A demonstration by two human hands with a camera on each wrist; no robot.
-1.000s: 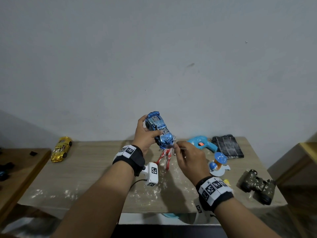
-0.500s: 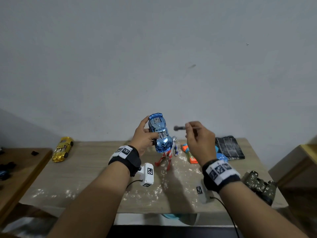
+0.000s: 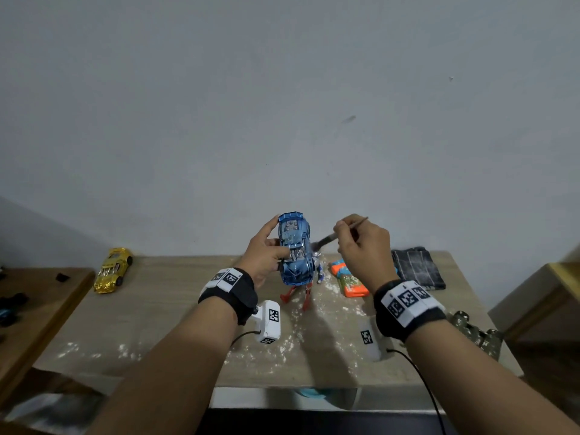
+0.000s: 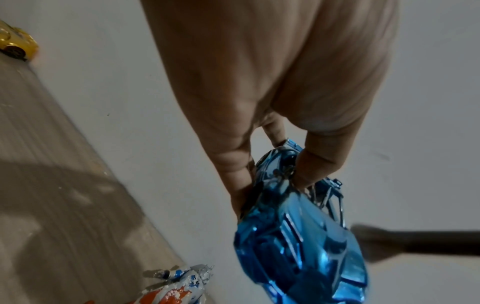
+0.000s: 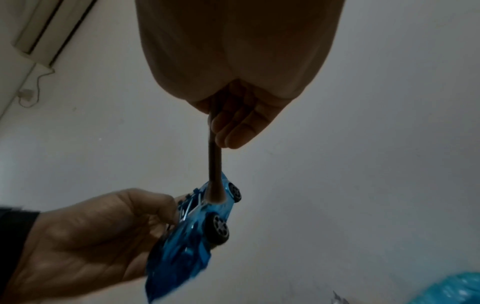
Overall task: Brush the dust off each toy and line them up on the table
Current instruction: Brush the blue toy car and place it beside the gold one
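Observation:
My left hand (image 3: 266, 251) grips a shiny blue toy car (image 3: 295, 249) above the table, nose tilted down toward me; thumb and fingers clamp its sides (image 4: 298, 232). My right hand (image 3: 361, 246) pinches a thin dark brush (image 3: 329, 240), its bristles touching the car's right side (image 5: 215, 193). Below the car stands a dusty red, white and blue figure (image 3: 301, 293). A gold toy car (image 3: 113, 270) sits at the table's far left edge.
An orange and blue toy (image 3: 348, 279) lies right of the figure, a folded dark cloth (image 3: 417, 271) behind it. Camouflage binoculars (image 3: 480, 332) rest at the right edge. White dust is scattered over the wooden table (image 3: 163, 296). A lower side table (image 3: 31, 296) stands at left.
My right hand rose from the car's nose to its right side, turning the brush so the bristles meet the car. The left hand lifted the car slightly and tilted it more upright.

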